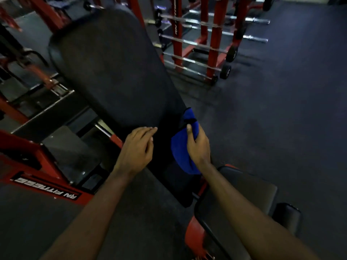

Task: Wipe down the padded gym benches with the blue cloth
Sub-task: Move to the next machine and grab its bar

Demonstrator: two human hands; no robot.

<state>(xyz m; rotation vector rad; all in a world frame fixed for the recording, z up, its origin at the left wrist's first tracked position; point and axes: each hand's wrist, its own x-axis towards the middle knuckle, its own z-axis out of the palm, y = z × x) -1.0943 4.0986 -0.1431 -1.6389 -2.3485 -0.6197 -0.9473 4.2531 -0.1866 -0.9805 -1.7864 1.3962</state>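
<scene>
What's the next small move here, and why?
Probably sweep the blue cloth up across the backrest pad. The right hand grips the cloth bunched at the pad's lower right edge, the left hand lies open at the pad's lower end, and most of the pad's surface stretches above the cloth.

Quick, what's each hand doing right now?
Left hand: open, fingers straight, by the black padded bench backrest.
Right hand: grips the bunched blue cloth.
</scene>
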